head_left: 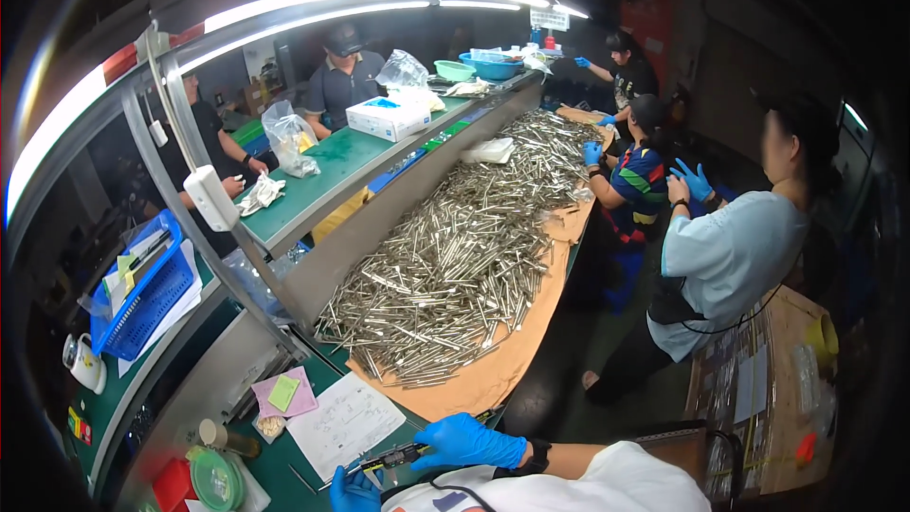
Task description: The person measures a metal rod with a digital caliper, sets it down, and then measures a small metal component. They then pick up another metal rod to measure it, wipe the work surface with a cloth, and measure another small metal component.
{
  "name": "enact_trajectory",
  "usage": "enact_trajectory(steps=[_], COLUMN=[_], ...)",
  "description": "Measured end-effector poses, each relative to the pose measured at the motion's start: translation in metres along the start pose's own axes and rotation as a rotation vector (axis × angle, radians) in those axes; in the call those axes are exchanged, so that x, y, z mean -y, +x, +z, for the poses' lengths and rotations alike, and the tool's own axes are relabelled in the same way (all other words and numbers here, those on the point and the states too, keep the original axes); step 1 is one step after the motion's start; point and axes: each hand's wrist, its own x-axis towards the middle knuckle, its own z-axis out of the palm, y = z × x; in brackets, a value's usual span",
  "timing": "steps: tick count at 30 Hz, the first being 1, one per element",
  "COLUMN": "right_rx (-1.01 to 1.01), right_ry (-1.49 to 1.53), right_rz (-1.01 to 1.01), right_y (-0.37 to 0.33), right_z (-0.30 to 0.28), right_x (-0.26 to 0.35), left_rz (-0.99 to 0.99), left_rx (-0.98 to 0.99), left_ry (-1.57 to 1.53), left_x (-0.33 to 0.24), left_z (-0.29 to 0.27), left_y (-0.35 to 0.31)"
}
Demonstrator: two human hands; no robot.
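Note:
Both my hands wear blue gloves at the lower edge of the head view. My right hand (pixel 469 443) is closed round a digital caliper (pixel 398 457), held slantwise with its jaws toward the left. By those jaws, my left hand (pixel 354 491) pinches what looks like a thin metal rod, mostly hidden by the fingers. Just beyond lies a white sheet with drawings (pixel 343 422) on the green bench. A large heap of thin metal rods (pixel 455 246) spreads away from me over brown cardboard (pixel 493 384).
Left of the sheet are a pink pad (pixel 296 400), a green-lidded tub (pixel 216 480) and a red container (pixel 173 485). A blue basket (pixel 142 299) stands farther left. A metal-edged shelf (pixel 332 180) borders the heap. Co-workers (pixel 735 246) stand and sit along the right side.

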Motion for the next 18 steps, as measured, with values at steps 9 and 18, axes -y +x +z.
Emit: enact_trajectory(steps=[9, 18], right_rx=[0.004, -0.115], right_ry=[0.083, 0.110], right_rz=[-0.001, -0.025], right_y=[-0.003, -0.011], right_z=[-0.009, -0.011], right_x=[0.004, 0.003], left_rz=[0.080, 0.076], left_rx=[-0.148, -0.014], left_ry=[0.166, 0.215], left_x=[0.007, -0.005], left_z=[-0.002, -0.004], left_y=[-0.001, 0.000])
